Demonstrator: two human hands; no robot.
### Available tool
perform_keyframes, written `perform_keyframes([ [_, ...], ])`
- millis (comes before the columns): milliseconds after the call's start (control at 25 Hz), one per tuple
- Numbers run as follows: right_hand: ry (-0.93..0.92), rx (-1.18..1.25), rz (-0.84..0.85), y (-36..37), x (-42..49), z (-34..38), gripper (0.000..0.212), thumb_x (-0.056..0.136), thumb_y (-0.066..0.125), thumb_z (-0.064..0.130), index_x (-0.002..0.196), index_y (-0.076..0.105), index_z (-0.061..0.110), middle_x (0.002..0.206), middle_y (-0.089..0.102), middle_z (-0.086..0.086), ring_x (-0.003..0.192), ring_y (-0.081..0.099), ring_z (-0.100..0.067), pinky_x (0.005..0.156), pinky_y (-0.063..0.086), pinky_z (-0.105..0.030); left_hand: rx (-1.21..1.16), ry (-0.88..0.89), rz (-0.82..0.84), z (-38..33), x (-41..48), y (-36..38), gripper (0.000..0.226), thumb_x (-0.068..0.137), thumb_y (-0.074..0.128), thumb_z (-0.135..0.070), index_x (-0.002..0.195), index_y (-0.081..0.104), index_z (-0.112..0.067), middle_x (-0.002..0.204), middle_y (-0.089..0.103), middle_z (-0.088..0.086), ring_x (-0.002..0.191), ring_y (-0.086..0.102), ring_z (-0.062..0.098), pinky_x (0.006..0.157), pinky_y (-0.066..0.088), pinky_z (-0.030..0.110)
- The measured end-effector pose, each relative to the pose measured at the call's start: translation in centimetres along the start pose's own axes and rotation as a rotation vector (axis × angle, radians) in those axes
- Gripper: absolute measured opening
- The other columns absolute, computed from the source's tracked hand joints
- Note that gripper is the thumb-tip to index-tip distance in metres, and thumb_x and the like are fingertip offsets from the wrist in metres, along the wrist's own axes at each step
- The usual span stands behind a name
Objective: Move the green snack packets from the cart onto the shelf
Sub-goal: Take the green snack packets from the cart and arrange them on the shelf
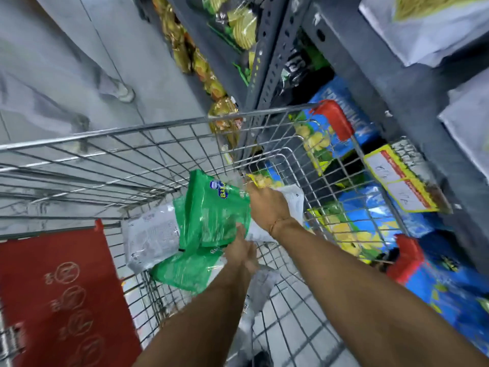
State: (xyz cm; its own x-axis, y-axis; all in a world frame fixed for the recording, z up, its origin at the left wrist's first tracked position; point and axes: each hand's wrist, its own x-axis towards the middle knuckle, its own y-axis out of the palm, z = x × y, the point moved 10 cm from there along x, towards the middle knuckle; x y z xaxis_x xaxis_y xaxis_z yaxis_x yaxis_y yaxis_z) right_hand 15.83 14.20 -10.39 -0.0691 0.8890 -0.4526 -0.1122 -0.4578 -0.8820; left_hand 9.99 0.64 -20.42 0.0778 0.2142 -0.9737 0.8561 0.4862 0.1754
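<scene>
A: Nearest the camera: two forearms reaching into the wire cart [164, 144]. Status?

B: Left hand [242, 251] pinches the lower edge of the green snack packets [211, 221]; right hand [267, 205] grips their top corner. The packets lie in the basket, over white packets [150, 239].

A: Risk?

B: Slick film. A loose pinch could let one packet slide back, or snag on the wire.

A: Legible text?

B: The blue bag [341, 112] on the shelf [383, 83] reads roughly "CRUNCH". The price tag [399, 178] is blurred.
</scene>
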Motion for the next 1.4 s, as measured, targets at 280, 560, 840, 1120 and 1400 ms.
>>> perform_keyframes([
  [280, 0.146, 0.278, -0.359, -10.9, -12.2, -2.6, 0.037, 0.086, 0.047, 0.007, 0.123, 0.052, 0.011, 0.105, 0.068, -0.028, 0.098, 0.061, -0.044, 0.074, 0.047, -0.046, -0.063, 0.534, -0.072, -3.2, -13.5, 1.2, 0.037, 0.087, 0.058, -0.025, 0.111, 0.057, 0.004, 0.113, 0.063, 0.025, 0.096, 0.059, 0.027, 0.079, 0.051, 0.037],
  [560, 0.317, 0.734, -1.144, -21.3, -31.9, -8.9, 0.022, 0.094, 0.046, 0.018, 0.101, 0.058, 0.000, 0.092, 0.065, -0.030, 0.087, 0.061, -0.042, 0.075, 0.036, -0.044, 0.282, 1.324, 0.284, -5.8, -33.7, 9.9, 0.021, 0.081, 0.063, -0.026, 0.100, 0.060, -0.017, 0.100, 0.069, 0.008, 0.089, 0.057, 0.010, 0.083, 0.045, 0.027],
  [840, 0.704, 1.010, -1.648, -20.2, -48.1, -20.9, 0.017, 0.091, 0.033, 0.032, 0.083, 0.037, 0.018, 0.085, 0.054, -0.020, 0.081, 0.052, -0.032, 0.075, 0.041, -0.047, 0.920, 1.438, 0.882, 7.8, -44.5, 27.6, 0.010, 0.087, 0.057, -0.012, 0.078, 0.058, -0.016, 0.070, 0.056, -0.004, 0.062, 0.046, -0.003, 0.057, 0.037, 0.015],
  [1120, 1.063, 1.045, -1.622, -15.6, -48.9, -26.3, 0.025, 0.090, 0.052, 0.010, 0.108, 0.058, -0.006, 0.103, 0.058, -0.031, 0.102, 0.051, -0.043, 0.089, 0.038, -0.042, 1.197, 0.810, 1.108, 15.4, -37.0, 35.5, 0.053, 0.088, 0.038, -0.053, 0.123, 0.055, -0.017, 0.134, 0.054, 0.004, 0.123, 0.051, 0.016, 0.109, 0.035, 0.034],
  [1400, 0.915, 1.913, -1.621, -13.6, -45.7, -32.1, 0.051, 0.099, 0.033, 0.034, 0.144, 0.027, 0.009, 0.146, 0.038, -0.011, 0.133, 0.038, -0.026, 0.117, 0.028, -0.042, 0.985, 0.939, 0.911, 13.2, -32.6, 34.3, 0.067, 0.075, 0.027, -0.076, 0.051, 0.056, -0.021, 0.044, 0.061, -0.005, 0.048, 0.056, 0.009, 0.064, 0.041, 0.032],
])
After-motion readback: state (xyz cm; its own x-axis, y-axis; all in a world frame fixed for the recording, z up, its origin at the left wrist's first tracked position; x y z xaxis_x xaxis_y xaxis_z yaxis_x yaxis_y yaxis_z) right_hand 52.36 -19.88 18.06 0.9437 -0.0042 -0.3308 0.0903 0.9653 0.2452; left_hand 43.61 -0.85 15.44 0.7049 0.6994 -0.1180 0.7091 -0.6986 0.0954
